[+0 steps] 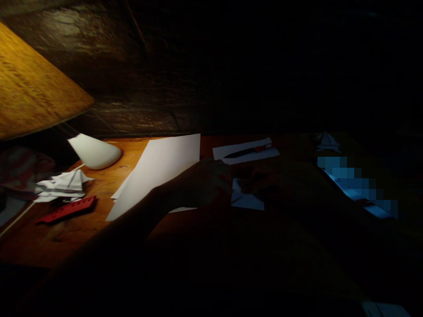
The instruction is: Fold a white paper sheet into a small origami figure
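Note:
A small folded piece of paper (pixel 247 202) lies on the dim table between my two hands. My left hand (pixel 213 180) reaches in from the left with its fingers curled at the paper's left edge. Deep shadow covers my right hand (pixel 262 176), whose fingers bend over the upper right part of the same paper. Both hands appear closed on it, though the fingertips are hard to make out. Just beyond them, a knife (pixel 243 152) with a dark blade rests on a strip of white paper (pixel 220 154).
White sheets (pixel 165 163) lie left, partly under my left forearm. Farther left are a lamp with a yellow shade (pixel 36 88) and white base (pixel 95 152), crumpled folded paper (pixel 66 185) and a red toothed object (pixel 68 210). At right are another folded paper (pixel 327 142) and a glowing, pixelated screen (pixel 357 189).

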`<action>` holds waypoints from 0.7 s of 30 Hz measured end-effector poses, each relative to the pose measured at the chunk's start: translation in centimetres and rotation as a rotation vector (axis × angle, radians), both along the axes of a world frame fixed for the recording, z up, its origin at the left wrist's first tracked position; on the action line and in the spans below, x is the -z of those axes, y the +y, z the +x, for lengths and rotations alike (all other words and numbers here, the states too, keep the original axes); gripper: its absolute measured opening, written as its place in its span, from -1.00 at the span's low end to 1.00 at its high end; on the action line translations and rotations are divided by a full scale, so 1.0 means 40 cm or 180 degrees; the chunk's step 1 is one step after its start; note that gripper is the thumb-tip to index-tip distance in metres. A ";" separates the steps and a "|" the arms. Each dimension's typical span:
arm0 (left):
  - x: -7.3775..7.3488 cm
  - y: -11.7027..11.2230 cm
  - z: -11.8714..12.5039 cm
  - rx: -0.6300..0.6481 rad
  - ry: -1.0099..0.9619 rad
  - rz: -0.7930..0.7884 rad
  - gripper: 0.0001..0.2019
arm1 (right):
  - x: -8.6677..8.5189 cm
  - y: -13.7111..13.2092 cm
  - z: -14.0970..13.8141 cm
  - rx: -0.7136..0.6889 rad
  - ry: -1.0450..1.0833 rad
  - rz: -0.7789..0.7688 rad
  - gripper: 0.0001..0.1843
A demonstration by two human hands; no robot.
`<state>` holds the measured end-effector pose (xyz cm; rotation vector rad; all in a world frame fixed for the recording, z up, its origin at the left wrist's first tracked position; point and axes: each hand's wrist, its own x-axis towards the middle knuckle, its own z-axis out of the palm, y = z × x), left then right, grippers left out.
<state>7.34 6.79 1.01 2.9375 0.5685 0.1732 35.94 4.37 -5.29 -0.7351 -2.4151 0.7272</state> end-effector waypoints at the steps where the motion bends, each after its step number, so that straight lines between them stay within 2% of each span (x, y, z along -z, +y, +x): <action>1: 0.000 -0.001 -0.001 0.0000 -0.0008 0.0060 -0.61 | -0.002 -0.002 0.000 0.0017 0.0009 -0.0035 -0.76; 8: -0.011 -0.019 0.008 0.0035 -0.0103 0.0295 -0.60 | -0.026 -0.013 -0.003 0.0078 -0.0115 -0.0153 -0.72; 12: -0.007 -0.018 0.003 0.0197 -0.0017 0.0191 -0.61 | -0.028 -0.014 -0.001 0.0049 -0.0124 -0.0111 -0.68; 21: 0.001 -0.007 -0.002 0.0242 -0.0049 0.0108 -0.52 | -0.034 -0.016 -0.006 0.0077 -0.0087 -0.0077 -0.72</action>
